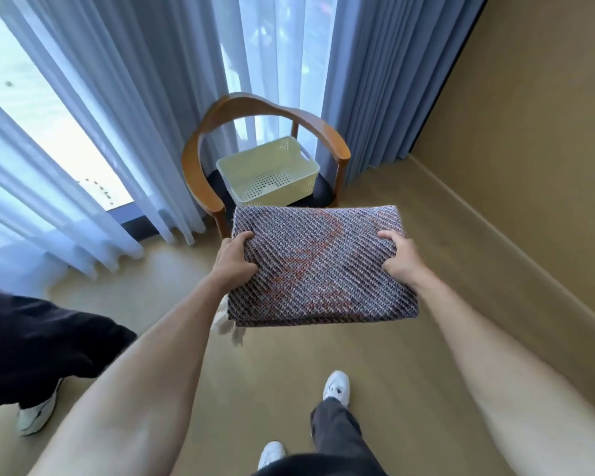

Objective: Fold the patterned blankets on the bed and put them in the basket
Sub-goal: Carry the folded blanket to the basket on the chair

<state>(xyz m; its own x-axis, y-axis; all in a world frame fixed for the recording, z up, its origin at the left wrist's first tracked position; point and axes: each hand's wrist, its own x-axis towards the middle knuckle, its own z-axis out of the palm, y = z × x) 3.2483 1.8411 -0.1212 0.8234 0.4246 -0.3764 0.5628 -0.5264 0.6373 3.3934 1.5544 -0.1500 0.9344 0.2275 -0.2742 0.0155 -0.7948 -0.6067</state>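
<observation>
A: The folded woven blanket with its purple-grey diagonal pattern and red motif (318,266) was already a neat flat rectangle, held in the air just in front of the cream perforated plastic basket (268,171), nearer the person.

B: And the grip?

A: The left hand (236,261) curled round the blanket's left edge, thumb on top; the right hand (400,259) did the same on the right edge. Both held it firmly and level.

B: How far along was it?

A: I judged the folding of this one done. The basket, sitting on the seat of the curved wooden armchair (200,159), held nothing, so placing remained. No bed or other blankets showed, so what else was left could not be told.
</observation>
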